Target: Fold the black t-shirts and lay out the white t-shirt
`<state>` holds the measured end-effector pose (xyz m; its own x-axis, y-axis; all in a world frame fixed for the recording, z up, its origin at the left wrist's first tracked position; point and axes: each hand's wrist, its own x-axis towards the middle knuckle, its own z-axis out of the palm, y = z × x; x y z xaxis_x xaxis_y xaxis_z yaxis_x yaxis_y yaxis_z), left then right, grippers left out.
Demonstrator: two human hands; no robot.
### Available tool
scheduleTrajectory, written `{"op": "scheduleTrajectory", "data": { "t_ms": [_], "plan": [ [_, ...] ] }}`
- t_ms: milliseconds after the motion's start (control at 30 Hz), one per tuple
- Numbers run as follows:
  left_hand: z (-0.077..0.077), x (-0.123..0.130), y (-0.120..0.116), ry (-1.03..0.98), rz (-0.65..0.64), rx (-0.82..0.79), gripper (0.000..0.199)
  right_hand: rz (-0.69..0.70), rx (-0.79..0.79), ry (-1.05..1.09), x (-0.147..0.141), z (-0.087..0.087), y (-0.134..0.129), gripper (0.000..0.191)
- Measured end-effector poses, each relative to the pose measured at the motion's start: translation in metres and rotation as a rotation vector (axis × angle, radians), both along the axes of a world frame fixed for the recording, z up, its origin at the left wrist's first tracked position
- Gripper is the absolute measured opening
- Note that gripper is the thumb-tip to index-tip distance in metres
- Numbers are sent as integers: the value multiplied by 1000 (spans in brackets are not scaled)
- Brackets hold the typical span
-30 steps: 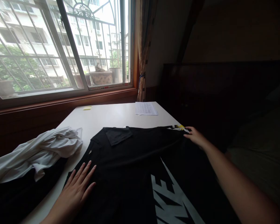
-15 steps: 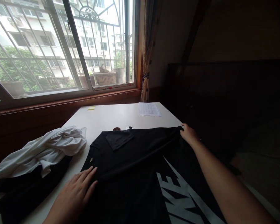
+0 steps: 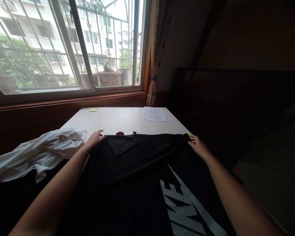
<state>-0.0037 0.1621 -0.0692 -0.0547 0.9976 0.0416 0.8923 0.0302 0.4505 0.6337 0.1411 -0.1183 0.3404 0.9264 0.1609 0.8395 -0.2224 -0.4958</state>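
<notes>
A black T-shirt (image 3: 137, 170) with large grey NIKE lettering and a swoosh lies spread over the white table (image 3: 118, 118). One short sleeve is folded flat on top of it. At the shirt's far left corner is my left hand (image 3: 95, 138), its fingertips at the cloth edge and a gap showing between thumb and finger. My right hand (image 3: 198, 146) pinches the shirt's far right corner near the table's right edge. Just past the shirt's far edge, a brown round object (image 3: 120, 133) and a white one with a dark spot (image 3: 134, 132) are partly covered.
White cloth (image 3: 51, 144) lies bunched over dark fabric at the left. Printed sheets (image 3: 154, 114) and a yellow sticky note (image 3: 93, 109) rest at the table's far side. Behind stand a barred window (image 3: 108, 49) and a tied curtain (image 3: 154, 65). Dark furniture fills the right.
My left hand has moved forward from the shirt's collar area to its far left corner. My right hand stays at the far right corner, slightly lower in view.
</notes>
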Motion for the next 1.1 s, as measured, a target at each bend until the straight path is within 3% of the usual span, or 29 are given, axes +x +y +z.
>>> {"op": "scheduleTrajectory", "data": {
  "t_ms": [100, 233, 333, 500, 667, 833, 967, 1100],
  "plan": [
    [1, 5, 10, -20, -2, -46, 59, 17, 30, 13, -2, 1, -5, 53],
    [2, 2, 15, -27, -23, -107, 34, 13, 35, 19, -4, 5, -6, 53],
    [-1, -6, 15, -11, -16, -107, 29, 14, 31, 13, -7, 7, -3, 53],
    [-9, -20, 14, 56, 79, -21, 29, 6, 31, -9, -24, 15, 2, 51],
    [-15, -16, 6, 145, 146, 135, 29, -6, 33, -124, -44, 20, 2, 48],
    [-12, 10, 0, 216, -22, 247, 44, -49, 85, -272, -66, 23, 3, 43],
    [-20, 49, -3, 242, -219, 226, 51, 188, 163, -334, -117, 24, 11, 43],
    [-37, 76, -8, 252, -219, 130, 62, 495, 54, -292, -192, 15, 18, 57]
  ]
}}
